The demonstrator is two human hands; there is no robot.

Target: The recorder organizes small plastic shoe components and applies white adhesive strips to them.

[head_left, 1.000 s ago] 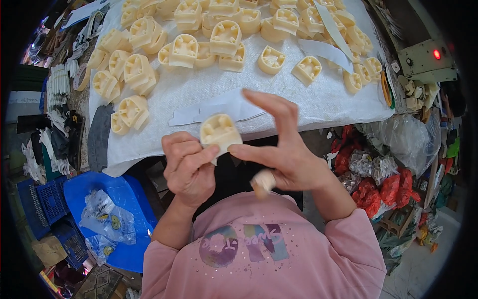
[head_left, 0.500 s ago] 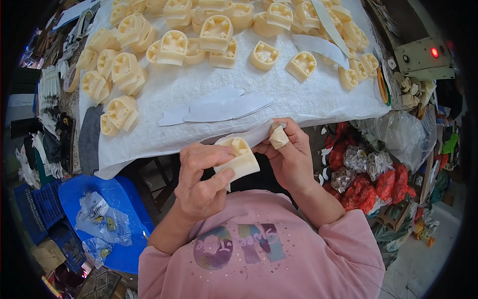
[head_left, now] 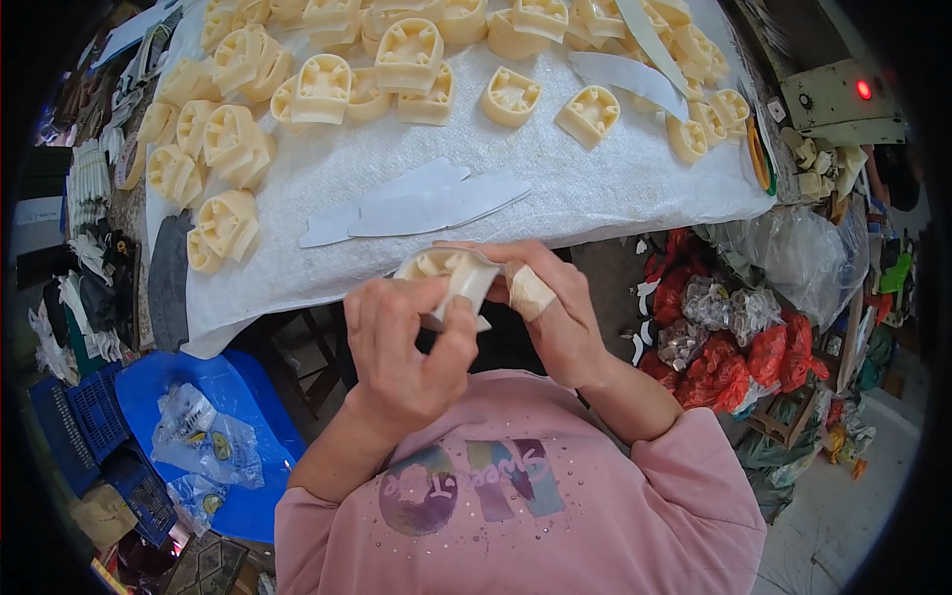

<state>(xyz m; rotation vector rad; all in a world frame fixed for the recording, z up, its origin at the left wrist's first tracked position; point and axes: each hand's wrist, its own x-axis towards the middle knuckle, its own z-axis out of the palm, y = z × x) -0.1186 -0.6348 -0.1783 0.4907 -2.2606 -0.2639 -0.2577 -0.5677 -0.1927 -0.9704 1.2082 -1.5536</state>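
Note:
Before my chest, my left hand grips a cream plastic shoe heel, hollow and D-shaped, with fingers and thumb on its sides. My right hand is closed at the heel's right side, pressing a thin white strip against its curved wall. A cream wrapping covers the right thumb. Part of the strip is hidden by the heel and fingers. Just beyond my hands, a few loose white strips lie overlapping on the white cloth-covered table.
Many similar heels crowd the far and left parts of the table. More strips rest among them at right. A blue plastic chair stands lower left. Red and clear bags fill the right side, below a box with a red light.
The heel has shifted left and up and is turned in my left hand. My right hand has moved left to it, bringing the strip round against the heel's wall.

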